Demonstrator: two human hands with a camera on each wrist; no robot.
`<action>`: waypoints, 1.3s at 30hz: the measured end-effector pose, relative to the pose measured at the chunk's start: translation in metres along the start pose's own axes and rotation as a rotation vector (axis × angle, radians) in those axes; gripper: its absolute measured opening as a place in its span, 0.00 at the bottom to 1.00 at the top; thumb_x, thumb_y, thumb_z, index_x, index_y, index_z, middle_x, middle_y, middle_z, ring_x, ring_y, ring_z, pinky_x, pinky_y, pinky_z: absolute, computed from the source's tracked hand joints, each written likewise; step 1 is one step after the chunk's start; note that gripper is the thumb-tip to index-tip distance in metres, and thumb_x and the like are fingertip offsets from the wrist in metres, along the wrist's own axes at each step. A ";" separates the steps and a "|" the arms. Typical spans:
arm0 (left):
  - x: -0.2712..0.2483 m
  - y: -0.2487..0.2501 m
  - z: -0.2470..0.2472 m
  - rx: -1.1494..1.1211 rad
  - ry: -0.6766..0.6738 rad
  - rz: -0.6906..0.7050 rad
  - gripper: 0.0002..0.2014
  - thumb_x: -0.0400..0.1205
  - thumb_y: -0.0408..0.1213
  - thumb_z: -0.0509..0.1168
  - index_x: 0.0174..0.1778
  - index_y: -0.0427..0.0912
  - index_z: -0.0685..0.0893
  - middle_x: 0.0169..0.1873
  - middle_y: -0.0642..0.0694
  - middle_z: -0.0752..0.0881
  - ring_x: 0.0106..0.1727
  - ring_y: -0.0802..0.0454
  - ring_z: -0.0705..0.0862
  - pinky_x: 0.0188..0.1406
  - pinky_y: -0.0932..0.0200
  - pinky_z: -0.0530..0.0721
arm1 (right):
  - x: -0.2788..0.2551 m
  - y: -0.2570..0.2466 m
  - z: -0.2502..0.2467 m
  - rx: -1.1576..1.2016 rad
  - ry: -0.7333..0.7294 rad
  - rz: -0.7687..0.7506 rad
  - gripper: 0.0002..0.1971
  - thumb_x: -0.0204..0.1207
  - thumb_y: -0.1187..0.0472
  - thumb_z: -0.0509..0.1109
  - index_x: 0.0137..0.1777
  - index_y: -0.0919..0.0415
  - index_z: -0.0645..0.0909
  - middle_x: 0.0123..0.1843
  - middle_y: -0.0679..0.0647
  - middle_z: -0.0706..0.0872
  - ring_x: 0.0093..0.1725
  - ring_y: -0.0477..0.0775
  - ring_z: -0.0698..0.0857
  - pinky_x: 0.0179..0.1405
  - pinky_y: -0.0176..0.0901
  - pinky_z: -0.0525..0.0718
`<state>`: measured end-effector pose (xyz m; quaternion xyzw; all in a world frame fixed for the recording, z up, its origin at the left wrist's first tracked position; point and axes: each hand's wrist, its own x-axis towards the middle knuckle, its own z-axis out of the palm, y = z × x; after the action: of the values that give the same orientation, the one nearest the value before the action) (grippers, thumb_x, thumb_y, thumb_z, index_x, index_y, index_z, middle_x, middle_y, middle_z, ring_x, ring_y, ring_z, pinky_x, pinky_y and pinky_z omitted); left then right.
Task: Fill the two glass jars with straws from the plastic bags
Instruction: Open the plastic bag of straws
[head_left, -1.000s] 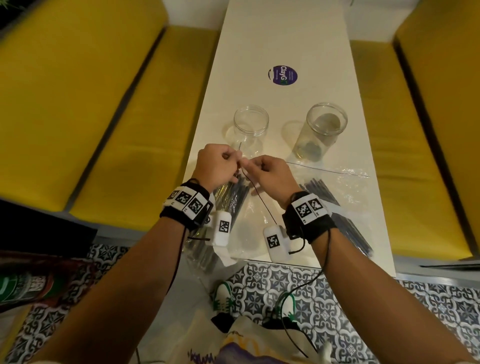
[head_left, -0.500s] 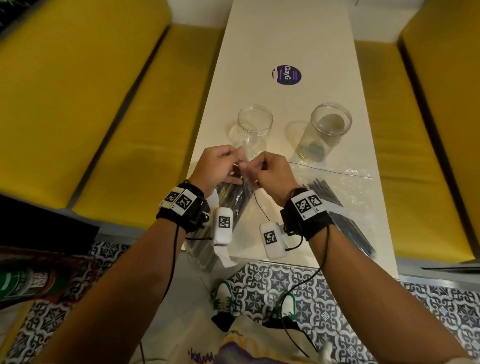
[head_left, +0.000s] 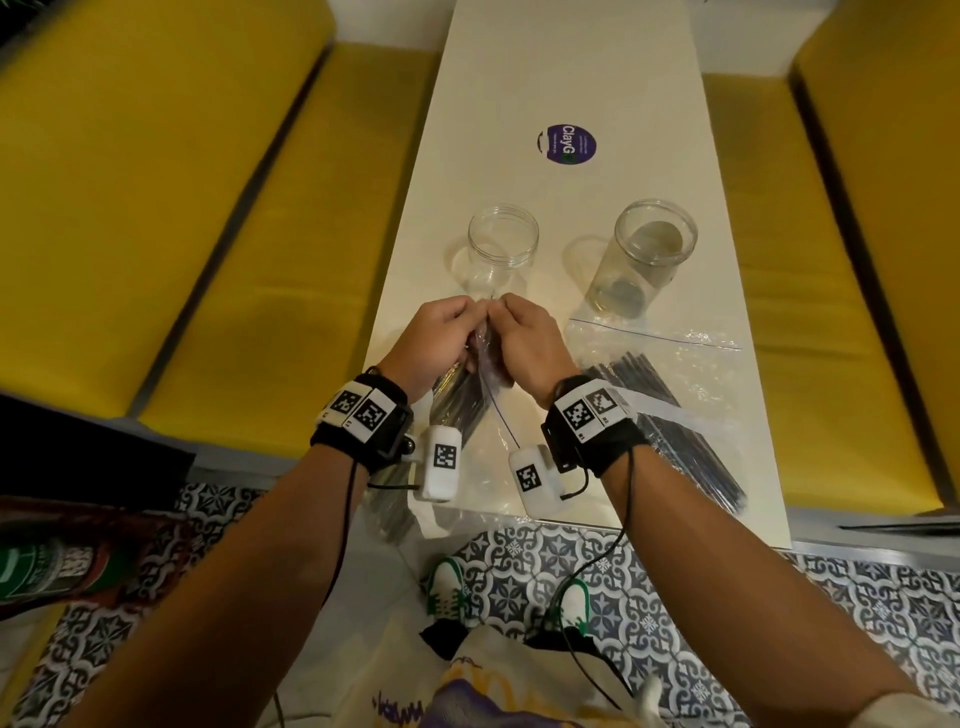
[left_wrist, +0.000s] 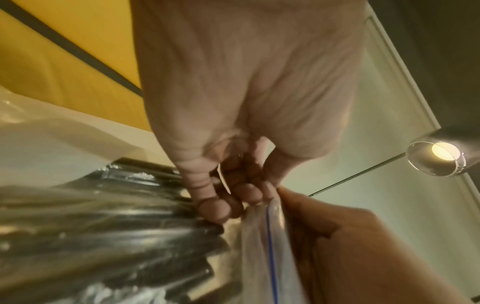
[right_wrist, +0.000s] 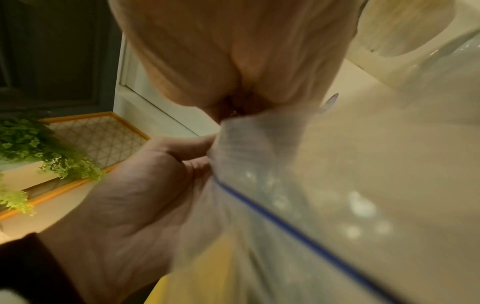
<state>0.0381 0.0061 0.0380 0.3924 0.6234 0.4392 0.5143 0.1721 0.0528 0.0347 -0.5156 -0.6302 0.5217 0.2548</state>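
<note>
Two jars (head_left: 503, 244) stand just beyond hands (head_left: 488, 340).

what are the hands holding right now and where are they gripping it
Both the left hand and right hand pinch the clear plastic zip bag of dark straws at its top opening edge.

You have two clear glass jars upright on the white table, both open. The left jar (head_left: 503, 244) is empty and stands just behind the bag (head_left: 480, 395) that is lifted at its mouth. The right jar (head_left: 644, 257) has something round and dark at the bottom; I cannot tell what it is. The lifted bag is transparent with a blue zip line, and dark straws (head_left: 457, 400) are bundled inside. The second bag (head_left: 670, 374) lies flat at the right, near the right jar, with its own dark straws (head_left: 675, 431) inside.
</note>
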 end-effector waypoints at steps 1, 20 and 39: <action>-0.002 0.000 0.002 -0.011 -0.004 0.010 0.14 0.90 0.44 0.65 0.41 0.41 0.84 0.31 0.46 0.83 0.35 0.43 0.81 0.37 0.51 0.81 | 0.000 -0.001 0.001 0.008 0.027 0.010 0.18 0.87 0.54 0.59 0.38 0.63 0.77 0.36 0.64 0.86 0.38 0.62 0.82 0.40 0.54 0.79; -0.010 0.003 0.027 0.076 0.451 0.027 0.12 0.89 0.50 0.71 0.51 0.44 0.86 0.39 0.54 0.89 0.39 0.59 0.86 0.42 0.72 0.82 | -0.010 -0.002 0.003 0.162 0.050 0.050 0.16 0.79 0.51 0.67 0.29 0.52 0.76 0.27 0.49 0.80 0.31 0.56 0.77 0.38 0.51 0.76; -0.031 0.023 0.023 -0.140 0.293 -0.118 0.10 0.91 0.44 0.69 0.57 0.39 0.86 0.43 0.47 0.91 0.41 0.53 0.89 0.36 0.65 0.88 | -0.018 -0.001 -0.004 0.193 0.043 0.169 0.10 0.86 0.56 0.67 0.43 0.58 0.79 0.42 0.61 0.89 0.44 0.64 0.90 0.55 0.72 0.93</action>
<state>0.0671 -0.0126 0.0672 0.2499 0.6818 0.5029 0.4687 0.1814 0.0385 0.0408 -0.5511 -0.5256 0.5884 0.2718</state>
